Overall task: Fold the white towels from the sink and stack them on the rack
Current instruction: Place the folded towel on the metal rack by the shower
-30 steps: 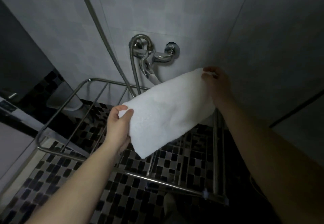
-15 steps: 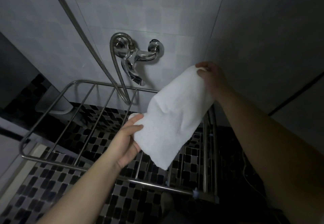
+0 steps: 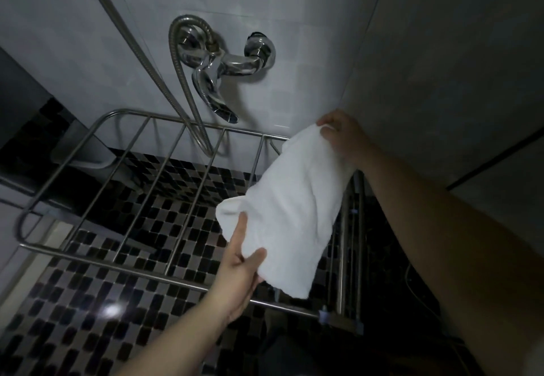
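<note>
Above the rack's (image 3: 164, 169) right side, we hold the white towel (image 3: 291, 213) slanting near-left to far-right, left hand (image 3: 238, 272) grasping its near end, right hand (image 3: 341, 137) pinching the far end.

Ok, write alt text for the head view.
Two bare hands hold a folded white towel above a steel rack: left hand at its near end, right hand at its far end. A chrome tap is mounted on the wall behind.
</note>
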### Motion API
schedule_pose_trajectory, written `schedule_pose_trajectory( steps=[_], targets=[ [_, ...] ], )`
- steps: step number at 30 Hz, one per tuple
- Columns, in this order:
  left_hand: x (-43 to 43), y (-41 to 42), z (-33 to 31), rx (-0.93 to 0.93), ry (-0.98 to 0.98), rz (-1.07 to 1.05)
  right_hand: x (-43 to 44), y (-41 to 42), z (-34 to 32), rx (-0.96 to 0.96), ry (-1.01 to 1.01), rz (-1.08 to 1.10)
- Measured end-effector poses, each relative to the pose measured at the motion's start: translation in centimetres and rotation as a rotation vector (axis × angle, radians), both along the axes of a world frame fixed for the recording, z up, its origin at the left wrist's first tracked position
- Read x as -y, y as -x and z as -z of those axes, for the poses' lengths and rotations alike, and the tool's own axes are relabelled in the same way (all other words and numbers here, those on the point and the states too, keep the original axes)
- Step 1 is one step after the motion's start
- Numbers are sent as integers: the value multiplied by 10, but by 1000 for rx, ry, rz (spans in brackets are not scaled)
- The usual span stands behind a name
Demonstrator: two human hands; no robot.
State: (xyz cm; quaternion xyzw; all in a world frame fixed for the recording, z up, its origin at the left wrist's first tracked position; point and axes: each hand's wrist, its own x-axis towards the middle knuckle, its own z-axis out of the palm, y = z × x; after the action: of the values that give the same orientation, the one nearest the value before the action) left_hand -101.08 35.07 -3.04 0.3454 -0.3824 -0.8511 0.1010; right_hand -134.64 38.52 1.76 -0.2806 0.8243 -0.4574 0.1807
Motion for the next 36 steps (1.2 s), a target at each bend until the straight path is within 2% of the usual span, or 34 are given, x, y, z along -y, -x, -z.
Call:
schedule_pose_trajectory(
  steps=[4,8,13,18,21,24,27,29,31,34,36],
  targets=[
    [-19,8,10,78,-108,83,0,3,27,46,-52,10],
    [-40,24,9,23,-214,120,13,11,18,56,27,36],
    [-41,26,12,50,-161,138,30,12,11,57,129,-27],
    [-25,14,28,275,-137,126,38,3,61,-17,-163,-171],
    [-25,8,33,358,-140,128,33,1,92,-1,-268,-160],
    [-27,8,28,373,-158,101,38,3,98,17,-267,-167],
    [-32,12,23,395,-148,77,51,6,88,30,-167,-181],
    [-35,17,20,456,-86,148,58,8,87,-5,-157,-176],
    [-38,23,20,543,26,250,57,8,92,-42,-232,-180],
    [-29,29,23,764,356,492,50,3,99,-142,-395,-209],
    [-17,30,17,836,519,668,48,-3,97,-188,-446,-268]
  ],
)
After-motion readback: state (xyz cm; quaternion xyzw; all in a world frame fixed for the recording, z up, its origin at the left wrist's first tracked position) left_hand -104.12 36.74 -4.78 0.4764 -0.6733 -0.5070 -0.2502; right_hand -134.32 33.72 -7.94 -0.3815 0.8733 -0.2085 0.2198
